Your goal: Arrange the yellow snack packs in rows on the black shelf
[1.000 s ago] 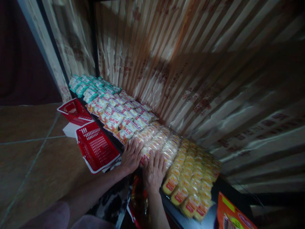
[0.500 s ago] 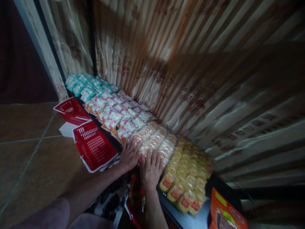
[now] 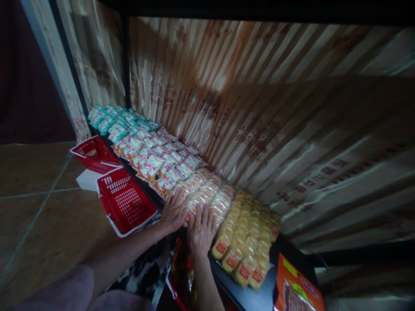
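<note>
Rows of clear-wrapped, pale snack packs (image 3: 204, 191) lie on a dark shelf (image 3: 231, 287). My left hand (image 3: 175, 211) rests on the front left of these packs, fingers stretched out. Beside it, my right hand (image 3: 201, 231) lies flat against their front end, fingers slightly spread. Neither hand is wrapped round a pack. To the right stand rows of yellow wrapped cakes (image 3: 244, 237) with red labels. On the left lie white and red snack bags (image 3: 155, 160), and farther along are green and white bags (image 3: 113, 123).
Two red plastic baskets (image 3: 126, 203) (image 3: 94, 152) stand on the tiled floor left of the shelf, by a white box (image 3: 87, 179). Another red basket (image 3: 177, 289) is below my arms. An orange packet (image 3: 296, 287) lies at the shelf's right end. Pleated sheeting (image 3: 259, 108) hangs behind.
The view has tilted up slightly, bringing a dark bar into the top. Both hands remain on the pale packs with nearly the same pose.
</note>
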A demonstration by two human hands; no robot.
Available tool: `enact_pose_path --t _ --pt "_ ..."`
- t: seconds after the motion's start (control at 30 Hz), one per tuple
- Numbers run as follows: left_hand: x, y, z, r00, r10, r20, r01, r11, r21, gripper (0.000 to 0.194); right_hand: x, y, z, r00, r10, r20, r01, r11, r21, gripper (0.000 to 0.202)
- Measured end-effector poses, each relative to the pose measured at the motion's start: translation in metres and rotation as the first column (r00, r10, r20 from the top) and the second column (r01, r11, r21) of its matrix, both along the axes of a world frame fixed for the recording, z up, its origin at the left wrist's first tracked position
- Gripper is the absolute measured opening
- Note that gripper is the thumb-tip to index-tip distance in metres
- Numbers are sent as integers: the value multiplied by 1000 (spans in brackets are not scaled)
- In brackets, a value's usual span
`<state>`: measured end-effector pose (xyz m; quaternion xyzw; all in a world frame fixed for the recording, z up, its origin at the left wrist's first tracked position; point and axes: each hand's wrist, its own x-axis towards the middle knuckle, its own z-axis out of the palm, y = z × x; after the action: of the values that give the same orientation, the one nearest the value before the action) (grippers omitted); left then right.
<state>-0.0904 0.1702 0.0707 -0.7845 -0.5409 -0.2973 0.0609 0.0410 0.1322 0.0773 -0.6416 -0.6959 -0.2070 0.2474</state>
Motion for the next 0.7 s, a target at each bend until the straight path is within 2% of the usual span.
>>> enact_pose_path --t 0.37,0.7 --pt "-1 -4 1 998 -14 59 8 994 110 51 4 2 -3 1000 5 21 -6 999 32 46" --pt "0 2 -6 1000 -6 11 5 997 80 51 -2 3 0 999 22 25 -23 999 25 45"
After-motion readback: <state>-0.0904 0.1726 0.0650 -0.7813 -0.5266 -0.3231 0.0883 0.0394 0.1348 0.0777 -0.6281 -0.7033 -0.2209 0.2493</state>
